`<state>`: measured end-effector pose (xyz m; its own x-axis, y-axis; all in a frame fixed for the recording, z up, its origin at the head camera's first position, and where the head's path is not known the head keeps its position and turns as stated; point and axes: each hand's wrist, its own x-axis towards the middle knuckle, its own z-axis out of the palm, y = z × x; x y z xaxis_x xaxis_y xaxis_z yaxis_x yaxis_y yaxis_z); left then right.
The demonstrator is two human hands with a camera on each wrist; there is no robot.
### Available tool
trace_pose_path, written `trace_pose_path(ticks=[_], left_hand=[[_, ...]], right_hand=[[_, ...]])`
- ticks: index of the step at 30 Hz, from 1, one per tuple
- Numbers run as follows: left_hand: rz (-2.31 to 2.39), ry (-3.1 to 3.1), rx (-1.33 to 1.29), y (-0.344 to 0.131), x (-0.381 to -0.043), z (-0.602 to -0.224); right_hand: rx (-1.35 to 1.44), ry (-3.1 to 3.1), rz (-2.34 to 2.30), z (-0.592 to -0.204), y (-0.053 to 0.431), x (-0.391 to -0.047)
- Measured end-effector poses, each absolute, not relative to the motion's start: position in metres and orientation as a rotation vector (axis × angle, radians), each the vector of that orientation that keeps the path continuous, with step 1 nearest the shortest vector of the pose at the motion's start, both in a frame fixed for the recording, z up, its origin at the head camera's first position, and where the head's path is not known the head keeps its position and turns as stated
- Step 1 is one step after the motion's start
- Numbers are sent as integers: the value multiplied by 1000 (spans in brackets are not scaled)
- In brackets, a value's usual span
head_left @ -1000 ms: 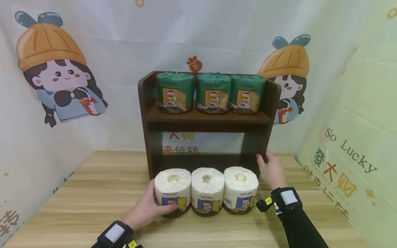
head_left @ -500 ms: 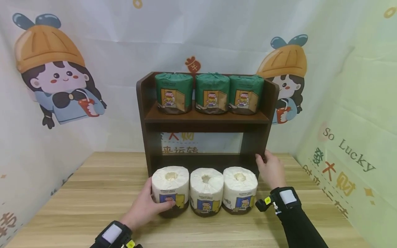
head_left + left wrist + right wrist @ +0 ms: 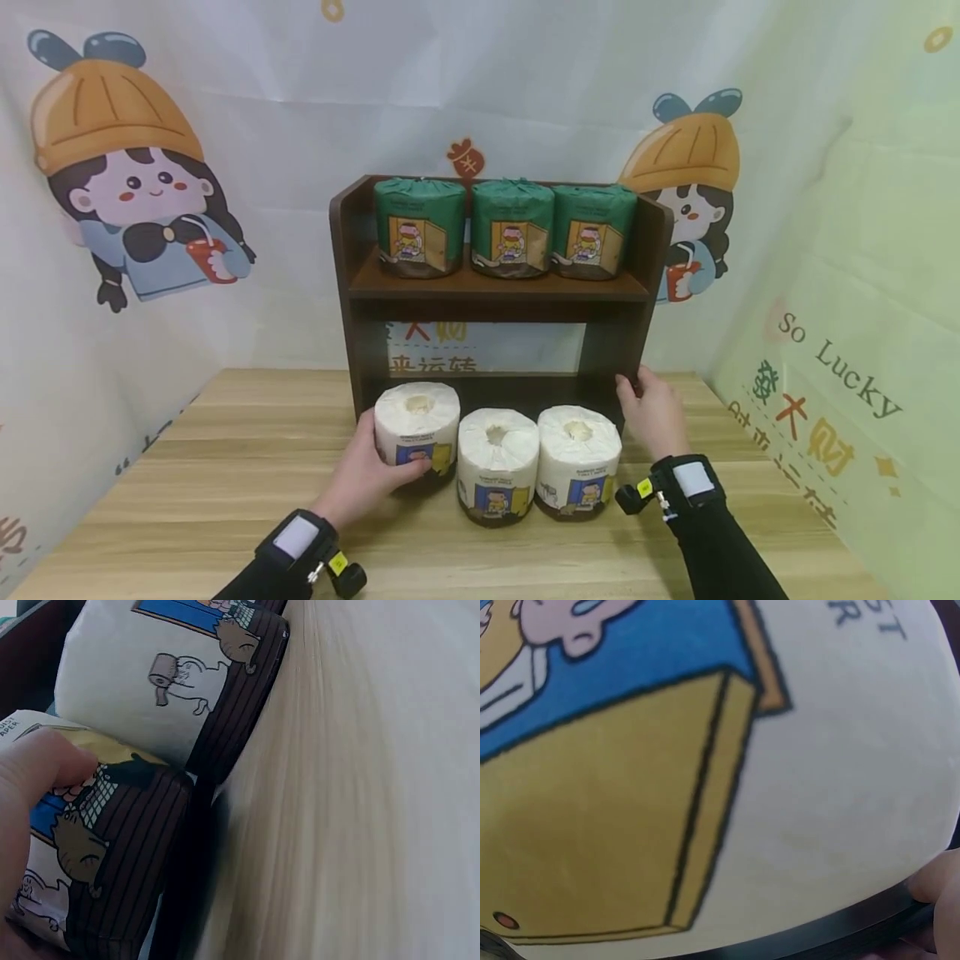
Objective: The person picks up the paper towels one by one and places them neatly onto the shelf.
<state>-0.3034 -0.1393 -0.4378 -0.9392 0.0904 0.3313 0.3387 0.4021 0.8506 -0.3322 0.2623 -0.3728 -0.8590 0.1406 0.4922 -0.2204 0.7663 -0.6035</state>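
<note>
My left hand (image 3: 367, 477) grips the leftmost white-wrapped toilet roll (image 3: 416, 427) from its left side, thumb across the printed front. In the left wrist view that toilet roll (image 3: 112, 840) has a dark gap along its base. Beside it stand the middle toilet roll (image 3: 498, 471) and the right toilet roll (image 3: 579, 462), close together on the table. My right hand (image 3: 655, 414) holds the right side panel of the dark brown two-tier shelf (image 3: 498, 294); some fingers are hidden behind it. A white toilet roll (image 3: 840, 787) fills most of the right wrist view.
A green-wrapped roll (image 3: 422, 229) sits at the left of the upper tier, with two more green rolls to its right. The wooden table (image 3: 247, 467) extends around the shelf. A printed cloth (image 3: 300, 167) hangs behind and at the sides.
The left toilet roll has moved with my left hand back toward the shelf, away from the middle roll's line. My right hand stays at the side panel. The other rolls stay put.
</note>
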Motion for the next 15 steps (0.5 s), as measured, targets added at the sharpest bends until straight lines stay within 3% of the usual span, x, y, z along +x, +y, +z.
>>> trace_pose_path(ticks=[15], left_hand=[[-1483,-2394,-228,-121,-306,-444]], right_hand=[[87,-2401,878,-377,263,-334]])
